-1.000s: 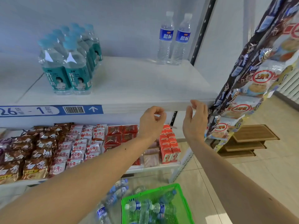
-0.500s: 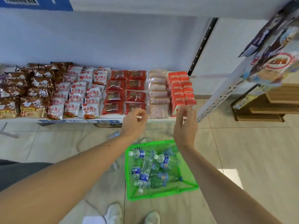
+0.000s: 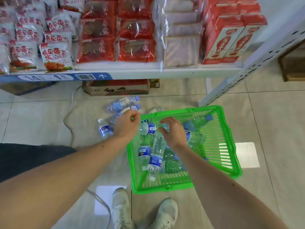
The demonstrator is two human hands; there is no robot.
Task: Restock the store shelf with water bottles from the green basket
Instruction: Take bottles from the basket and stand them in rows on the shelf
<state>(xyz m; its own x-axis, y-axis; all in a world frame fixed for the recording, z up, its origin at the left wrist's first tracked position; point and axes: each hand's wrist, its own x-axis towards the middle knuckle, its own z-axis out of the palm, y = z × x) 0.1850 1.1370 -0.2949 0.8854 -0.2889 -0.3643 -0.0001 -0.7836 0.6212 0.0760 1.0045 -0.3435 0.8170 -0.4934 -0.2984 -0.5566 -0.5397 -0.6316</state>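
1. While our right hand hangs over the far end of the green basket, its fingers curl down around the bottle lying crosswise there; whether they have truly closed on it we cannot tell, since the knuckles hide the fingertips.
2. Our left hand hovers at the basket's left rim, fingers loosely curled with thumb near forefinger, holding nothing that we can see.
3. We judge the main risk to be a poor hold: the crosswise bottle rests on a loose heap, so a lift near one end could let it tip, slip and roll.
4. Tugging it could also shift the upright-lying bottles beneath, or nudge the light basket across the tiled floor.
5. More bottles lie outside the basket on the floor, just beyond our left hand; a careless step or reach could send them rolling under the shelf.
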